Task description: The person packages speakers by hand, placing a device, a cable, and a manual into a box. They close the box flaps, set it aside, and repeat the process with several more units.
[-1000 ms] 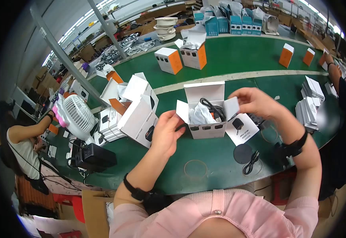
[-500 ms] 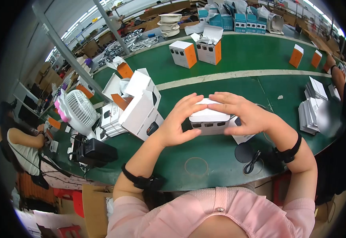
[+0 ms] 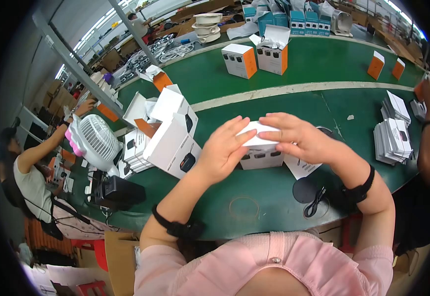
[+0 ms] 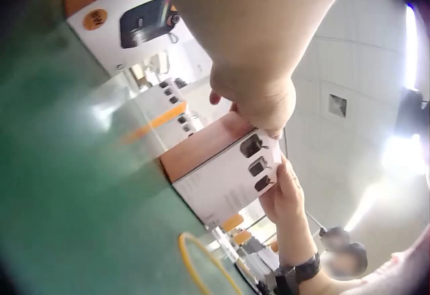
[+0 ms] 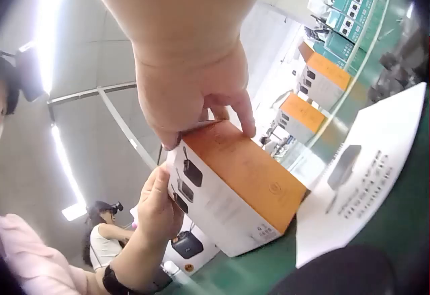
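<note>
A white box (image 3: pixel 261 159) with orange sides stands upright on the green table, its lid down. My left hand (image 3: pixel 220 155) lies over the left part of the lid, fingers extended. From the other side, my right hand (image 3: pixel 303 140) rests its spread fingers on the top, the fingertips of both hands close together. In the left wrist view, the box (image 4: pixel 225 177) shows pictures of black devices on its front, under my left hand (image 4: pixel 252 97). The right wrist view has my right hand (image 5: pixel 195 90) at the top edge of the box (image 5: pixel 228 194).
A printed leaflet (image 3: pixel 303 167), a black disc (image 3: pixel 303 190) and a coiled cable (image 3: pixel 315 202) lie at the right. To the left are larger white boxes (image 3: pixel 175 150), a fan (image 3: pixel 96 138) and a black device (image 3: pixel 118 193). White stacks (image 3: pixel 392 140) stand far right; people work at both sides.
The box, open with its contents showing a second ago, is now closed. Both hands moved from its side flaps onto the lid. The person at the left has reached an arm up.
</note>
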The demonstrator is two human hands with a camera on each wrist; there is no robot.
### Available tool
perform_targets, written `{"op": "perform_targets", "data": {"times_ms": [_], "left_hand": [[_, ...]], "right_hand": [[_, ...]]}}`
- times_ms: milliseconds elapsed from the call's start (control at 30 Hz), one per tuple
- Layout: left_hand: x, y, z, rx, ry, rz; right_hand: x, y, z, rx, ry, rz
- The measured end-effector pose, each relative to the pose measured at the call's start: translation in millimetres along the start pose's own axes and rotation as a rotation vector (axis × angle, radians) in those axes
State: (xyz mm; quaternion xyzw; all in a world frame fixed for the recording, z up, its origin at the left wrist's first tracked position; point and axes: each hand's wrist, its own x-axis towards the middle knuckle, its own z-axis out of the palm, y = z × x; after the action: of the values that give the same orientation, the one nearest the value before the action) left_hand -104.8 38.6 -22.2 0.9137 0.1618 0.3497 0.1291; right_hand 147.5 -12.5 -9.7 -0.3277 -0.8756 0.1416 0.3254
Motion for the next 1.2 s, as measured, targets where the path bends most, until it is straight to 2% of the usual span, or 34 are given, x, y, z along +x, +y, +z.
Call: {"op": "perform_targets", "data": {"times_ms": [100,167,233,300,367,400,533,633,700,833,900,933,967,1033,1100,1133,1167,1200], "left_hand": [[-6.6,8.1,-0.6,-0.012,-0.044,-0.005],[-3.6,20.7,-4.3,0.358,-0.076,-0.003],[1.7,27.0,-8.0,0.371,-0.088,0.009],[2.9,24.6,-9.2,0.385,-0.107,0.021],[3.7,12.8,-9.1,-0.088,-0.037,-0.111],[5.5,14.1,-10.6,-0.143,-0.018,-0.141],[-9.3,9.9,2.7,-0.141,0.039,-0.079],[-13.1,20.6,6.8,0.001,0.026,-0.027],[-17.7,24.9,8.6,0.195,-0.004,0.028],[-19.5,22.0,14.0,0.231,-0.019,0.062],[-18.0,25.5,20.0,0.045,0.148,-0.178],[-18.1,20.9,23.5,-0.041,0.157,-0.366],[-13.3,20.1,27.9,-0.261,0.19,-0.545],[4.4,17.7,27.5,-0.544,0.109,-0.631],[22.3,4.4,35.1,-0.493,0.201,-0.563],[35.0,-2.1,37.2,-0.479,0.234,-0.602],[52.5,-4.6,37.7,-0.495,0.285,-0.603],[67.3,-16.6,40.9,-0.374,0.312,-0.585]], "right_hand": [[-4.5,-9.1,-3.9,-0.14,-0.069,-0.021],[-4.5,-16.3,-8.3,-0.248,-0.098,0.001],[-2.7,-11.3,-7.6,-0.357,-0.123,0.014],[-5.6,6.2,-3.3,0.078,-0.076,0.046],[-8.2,8.4,-2.3,0.182,-0.075,0.087],[-8.8,8.8,-1.3,0.284,-0.078,0.134],[-9.2,8.2,-0.8,0.319,-0.075,0.144],[-11.6,11.4,-0.4,0.326,-0.077,0.122],[-10.4,8.9,-2.2,0.102,-0.077,0.043],[-12.2,5.5,-12.3,-0.094,-0.104,-0.015],[-21.5,12.4,-22.0,0.116,-0.015,0.063],[-27.9,12.2,-35.5,0.133,0.074,0.267],[-33.6,10.4,-46.6,0.065,0.119,0.531],[-50.2,26.8,-58.7,-0.006,-0.139,0.778],[-55.6,26.4,-44.9,-0.066,-0.227,0.921],[-66.7,38.8,-31.1,-0.257,-0.175,0.705],[-69.2,41.2,-22.9,-0.327,-0.098,0.713],[-62.8,38.6,-22.2,-0.278,-0.105,0.814]]}}
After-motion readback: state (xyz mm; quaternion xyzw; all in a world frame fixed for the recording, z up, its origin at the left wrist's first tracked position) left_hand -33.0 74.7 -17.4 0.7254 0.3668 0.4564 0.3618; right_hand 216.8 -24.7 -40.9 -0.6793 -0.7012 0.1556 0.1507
